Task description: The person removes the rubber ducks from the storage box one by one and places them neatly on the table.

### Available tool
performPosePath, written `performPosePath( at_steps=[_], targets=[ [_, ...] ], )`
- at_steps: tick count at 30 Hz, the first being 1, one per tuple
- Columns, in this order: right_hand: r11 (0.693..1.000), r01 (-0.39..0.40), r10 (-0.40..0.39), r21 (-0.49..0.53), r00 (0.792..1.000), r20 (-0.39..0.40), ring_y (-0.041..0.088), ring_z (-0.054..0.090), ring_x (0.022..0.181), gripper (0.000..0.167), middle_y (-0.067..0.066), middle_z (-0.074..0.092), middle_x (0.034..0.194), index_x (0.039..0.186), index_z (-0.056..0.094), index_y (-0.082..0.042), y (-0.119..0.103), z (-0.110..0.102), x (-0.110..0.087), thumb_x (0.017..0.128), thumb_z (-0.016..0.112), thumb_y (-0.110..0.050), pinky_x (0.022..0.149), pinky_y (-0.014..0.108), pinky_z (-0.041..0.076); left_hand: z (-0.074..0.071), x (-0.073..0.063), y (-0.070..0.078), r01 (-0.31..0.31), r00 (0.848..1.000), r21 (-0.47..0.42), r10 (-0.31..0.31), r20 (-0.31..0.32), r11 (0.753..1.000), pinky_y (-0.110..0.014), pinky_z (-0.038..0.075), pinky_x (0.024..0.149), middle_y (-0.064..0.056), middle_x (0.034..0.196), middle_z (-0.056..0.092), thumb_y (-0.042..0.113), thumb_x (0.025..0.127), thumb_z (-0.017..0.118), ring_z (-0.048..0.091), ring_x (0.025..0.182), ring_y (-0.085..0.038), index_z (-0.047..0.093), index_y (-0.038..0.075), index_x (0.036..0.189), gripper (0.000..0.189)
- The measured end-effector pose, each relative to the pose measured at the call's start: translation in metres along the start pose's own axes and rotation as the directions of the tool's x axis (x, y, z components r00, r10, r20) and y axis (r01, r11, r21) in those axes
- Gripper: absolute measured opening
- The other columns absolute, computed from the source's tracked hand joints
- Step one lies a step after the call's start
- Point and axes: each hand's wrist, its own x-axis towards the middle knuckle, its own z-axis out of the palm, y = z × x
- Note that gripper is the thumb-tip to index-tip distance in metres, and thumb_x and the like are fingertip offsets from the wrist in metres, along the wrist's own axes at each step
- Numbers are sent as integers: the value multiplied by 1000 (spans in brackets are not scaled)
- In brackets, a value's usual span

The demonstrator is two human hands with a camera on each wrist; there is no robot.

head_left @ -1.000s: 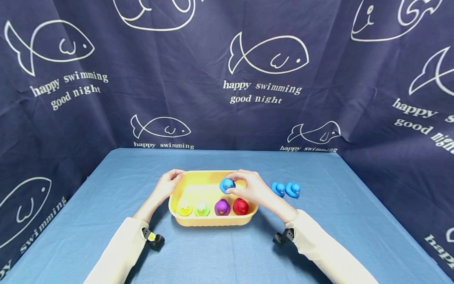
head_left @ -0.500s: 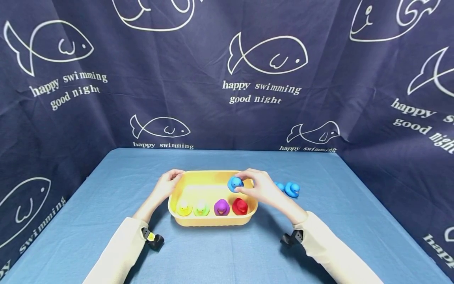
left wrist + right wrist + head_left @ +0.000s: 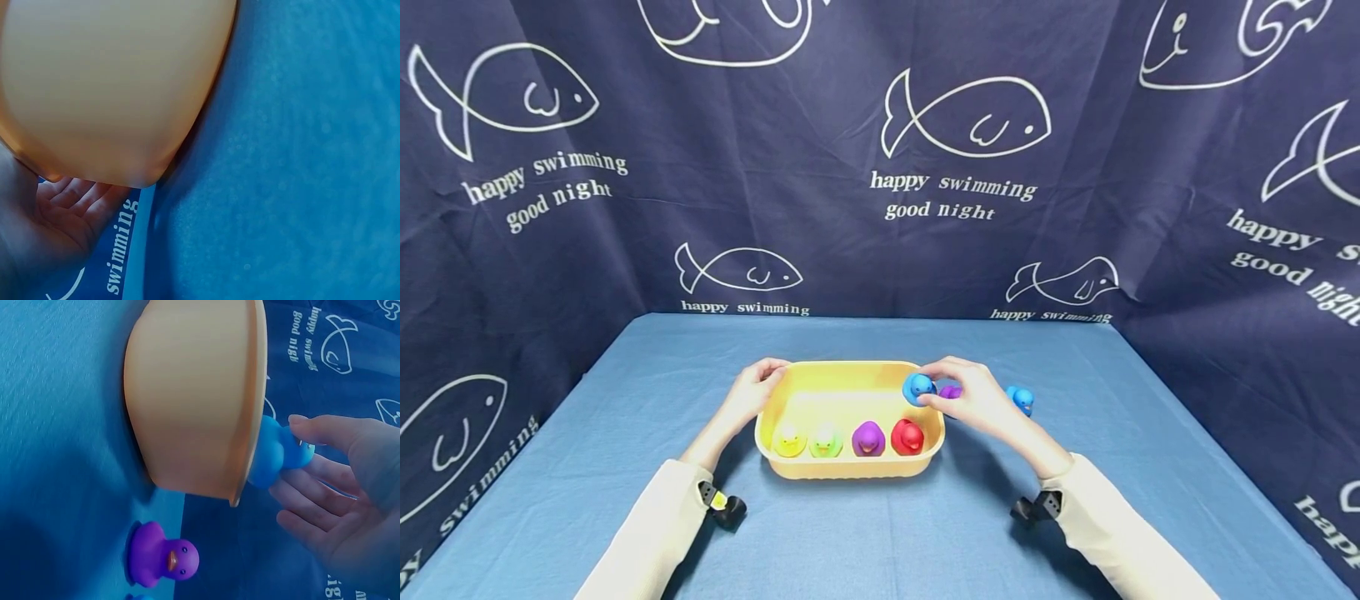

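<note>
My left hand (image 3: 749,392) grips the back left rim of a yellow plastic basin (image 3: 850,468); its fingers lie behind the basin wall in the left wrist view. Between thumb and fingers of my right hand (image 3: 972,396) is a blue rubber duck (image 3: 917,388), pinched at the basin's right rim. The right wrist view has this duck just above the rim, the thumb on its head. Inside the basin, along the front wall, sit a yellow duck (image 3: 790,440), a light green duck (image 3: 826,441), a purple duck (image 3: 868,438) and a red duck (image 3: 907,437).
On the blue cloth right of the basin stands another purple duck (image 3: 150,553), partly behind my right hand in the head view. Farther right is a blue duck (image 3: 1021,399), partly covered by my forearm. A dark fish-print curtain (image 3: 850,267) closes the back and sides.
My right hand has moved right with the blue duck, from over the basin's inside to its right rim. My forearm now covers one blue duck outside. The left hand stays put.
</note>
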Motion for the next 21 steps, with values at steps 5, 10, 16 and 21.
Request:
performPosePath(
  at_steps=[5, 10, 16, 21],
  targets=[
    [999, -35, 35, -5, 999, 13, 18, 64, 96, 37, -1, 68, 103, 108, 69, -12, 3, -6, -4, 76, 79, -26, 89, 43, 49, 0, 1, -1, 10, 1000, 1, -10, 2, 1000, -34, 48, 83, -17, 111, 65, 21, 99, 47, 60, 100, -26, 60, 2, 117, 30],
    [998, -68, 68, 13, 998, 19, 22, 64, 99, 40, 2, 68, 105, 111, 67, -8, 5, -9, -7, 77, 77, -25, 89, 44, 49, 0, 1, -1, 12, 1000, 1, -12, 3, 1000, -34, 48, 83, -16, 111, 65, 21, 99, 46, 60, 100, -25, 61, 3, 117, 29],
    [999, -38, 38, -4, 999, -14, 24, 64, 100, 39, 5, 69, 105, 111, 68, -7, 10, -11, -10, 77, 78, -22, 88, 43, 49, 0, 0, 0, 10, 1000, -2, -10, 4, 1000, -33, 48, 81, -17, 111, 65, 21, 99, 46, 60, 99, -25, 60, 2, 117, 30],
    [999, -38, 37, -39, 999, -39, 21, 64, 96, 38, 3, 69, 102, 109, 69, -7, 15, -14, -14, 75, 79, -21, 85, 42, 49, 0, 0, 0, 6, 1000, 4, -6, -1, 1000, -31, 48, 81, -16, 110, 66, 20, 99, 47, 61, 98, -25, 61, 2, 117, 29]
  ],
)
